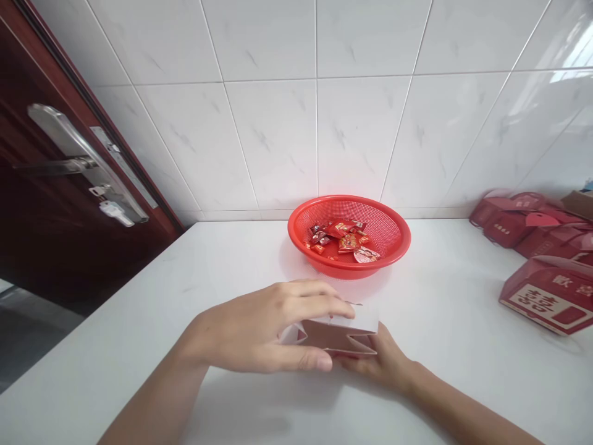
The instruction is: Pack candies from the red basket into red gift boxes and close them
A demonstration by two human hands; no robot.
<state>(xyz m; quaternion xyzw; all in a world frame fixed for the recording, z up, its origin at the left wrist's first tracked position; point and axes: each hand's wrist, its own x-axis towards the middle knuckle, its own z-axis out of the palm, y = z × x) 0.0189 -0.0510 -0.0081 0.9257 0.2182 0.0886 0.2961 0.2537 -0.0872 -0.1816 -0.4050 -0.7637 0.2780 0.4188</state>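
A small paper candy box (359, 319) is held low over the white table, its open end tilted toward me. Its pale inner walls and creased side folds show. My left hand (278, 330) reaches across it from the left, fingers along the far panel and thumb at the near edge. From the right, my right hand (382, 361) grips the box's lower right side, with some of its fingers hidden underneath. Beyond the hands stands a red mesh basket (393, 262) with wrapped candies (347, 238) in it.
Several red paper boxes (514, 225) are grouped at the right against the tiled wall (273, 142). Nearer, a red box with printed characters (549, 293) lies on the table (194, 272). A dark red door (28, 204) with keys (113, 211) in its lock is at the left.
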